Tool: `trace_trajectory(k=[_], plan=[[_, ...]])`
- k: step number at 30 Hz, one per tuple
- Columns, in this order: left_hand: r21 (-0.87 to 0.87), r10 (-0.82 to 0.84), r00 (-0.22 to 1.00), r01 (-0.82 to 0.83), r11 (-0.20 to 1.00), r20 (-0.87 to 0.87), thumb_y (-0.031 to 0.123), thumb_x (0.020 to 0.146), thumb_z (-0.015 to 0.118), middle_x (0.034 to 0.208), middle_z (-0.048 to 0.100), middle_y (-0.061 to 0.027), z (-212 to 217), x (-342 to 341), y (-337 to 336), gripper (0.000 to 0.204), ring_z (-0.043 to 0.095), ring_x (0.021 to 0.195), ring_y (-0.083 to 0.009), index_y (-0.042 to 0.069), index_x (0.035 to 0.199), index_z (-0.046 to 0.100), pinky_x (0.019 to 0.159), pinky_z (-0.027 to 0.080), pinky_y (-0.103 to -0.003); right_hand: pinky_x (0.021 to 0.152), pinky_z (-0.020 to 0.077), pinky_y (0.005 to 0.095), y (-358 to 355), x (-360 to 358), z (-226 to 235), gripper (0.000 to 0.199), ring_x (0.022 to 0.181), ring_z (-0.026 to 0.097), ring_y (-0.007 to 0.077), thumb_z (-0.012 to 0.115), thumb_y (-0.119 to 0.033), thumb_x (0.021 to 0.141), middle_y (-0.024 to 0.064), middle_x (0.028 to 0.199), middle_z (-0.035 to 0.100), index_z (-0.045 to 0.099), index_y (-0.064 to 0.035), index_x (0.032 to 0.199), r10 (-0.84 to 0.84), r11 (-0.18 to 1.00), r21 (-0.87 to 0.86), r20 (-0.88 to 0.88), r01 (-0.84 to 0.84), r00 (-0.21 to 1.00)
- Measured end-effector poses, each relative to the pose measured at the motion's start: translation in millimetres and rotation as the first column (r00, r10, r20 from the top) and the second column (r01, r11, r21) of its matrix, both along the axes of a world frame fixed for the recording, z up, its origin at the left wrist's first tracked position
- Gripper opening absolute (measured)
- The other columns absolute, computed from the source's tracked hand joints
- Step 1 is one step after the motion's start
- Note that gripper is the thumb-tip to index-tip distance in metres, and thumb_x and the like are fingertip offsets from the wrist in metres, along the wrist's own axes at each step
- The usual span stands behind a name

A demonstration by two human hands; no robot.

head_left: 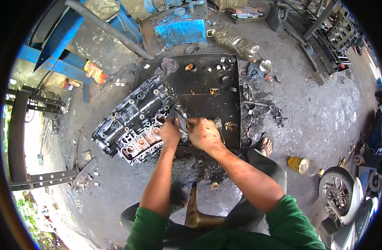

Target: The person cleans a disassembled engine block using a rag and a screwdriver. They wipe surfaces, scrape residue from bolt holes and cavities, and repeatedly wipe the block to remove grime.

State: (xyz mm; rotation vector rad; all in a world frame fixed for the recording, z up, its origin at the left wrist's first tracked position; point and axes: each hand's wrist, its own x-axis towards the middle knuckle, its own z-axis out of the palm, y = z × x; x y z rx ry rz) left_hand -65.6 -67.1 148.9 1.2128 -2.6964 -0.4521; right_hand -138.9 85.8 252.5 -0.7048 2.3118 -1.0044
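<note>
A black, oily engine cylinder head (146, 109) lies at a slant, its right end close to both my hands. My left hand (170, 132) is at that end, its fingers curled closed. What they grip is mostly hidden, though a dark grey piece like a rag (181, 121) shows beside them. Just to the right, my right hand (204, 134) is closed in a fist, thumb side toward the left hand. Something small and dark shows at its thumb, too little to name.
Under the work is a black metal tray (207, 104) with curved bearing shells (232, 89) and a crumpled rag (169, 66). Large plastic bottle (234, 43) and blue tank (180, 31) stand beyond. A yellow-liquid bottle (304, 166) lies right, near a wheel (336, 189).
</note>
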Motion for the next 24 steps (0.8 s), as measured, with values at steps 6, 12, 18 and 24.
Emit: trace_trajectory(k=[6,12,18,24], plan=[[0.287,0.14,0.981,-0.174,0.942,0.134,0.038,0.085,0.07,0.094,0.067,-0.0294,-14.2,-14.8,-11.3,0.046,0.065,0.095,-0.0437,-0.004,0.104,0.064,0.082,0.051,-0.048,0.087,0.0526,0.0382,0.1,-12.3,-31.5,0.028,0.095,0.067,0.0343,0.061,-0.024,0.085,0.0187,0.096,0.07,0.071,-0.0131,0.109,-0.082,0.994,0.072,0.04,0.079,0.996],[0.125,0.084,0.996,-0.078,0.989,-0.039,0.028,0.086,0.066,0.095,0.067,-0.0269,1.6,1.4,22.3,0.04,0.065,0.092,-0.0442,-0.004,0.109,0.061,0.082,0.051,-0.048,0.089,0.0512,0.0384,19.5,-1.4,-7.9,0.028,0.092,0.068,0.0335,0.062,-0.021,0.085,0.0193,0.095,0.07,0.071,-0.0133,0.11,-0.033,0.999,0.038,0.062,0.031,0.998],[0.125,0.061,0.995,-0.05,0.991,-0.083,0.027,0.087,0.065,0.092,0.067,-0.0277,-8.1,-13.6,-2.8,0.038,0.065,0.092,-0.0448,-0.003,0.108,0.06,0.082,0.051,-0.049,0.084,0.0534,0.0431,-5.2,12.7,-22.2,0.026,0.09,0.068,0.0361,0.058,-0.022,0.087,0.0188,0.095,0.07,0.07,-0.0134,0.109,-0.009,0.991,0.131,-0.057,0.017,0.998],[0.262,0.098,0.994,-0.085,0.961,-0.038,0.023,0.086,0.065,0.098,0.066,-0.0298,-24.9,-11.7,16.7,0.04,0.063,0.097,-0.0469,-0.004,0.114,0.055,0.085,0.051,-0.049,0.085,0.0526,0.0424,13.7,8.3,-47.8,0.023,0.091,0.068,0.0358,0.06,-0.024,0.088,0.0177,0.093,0.07,0.069,-0.0127,0.106,-0.046,0.998,0.034,-0.16,0.052,0.986]])
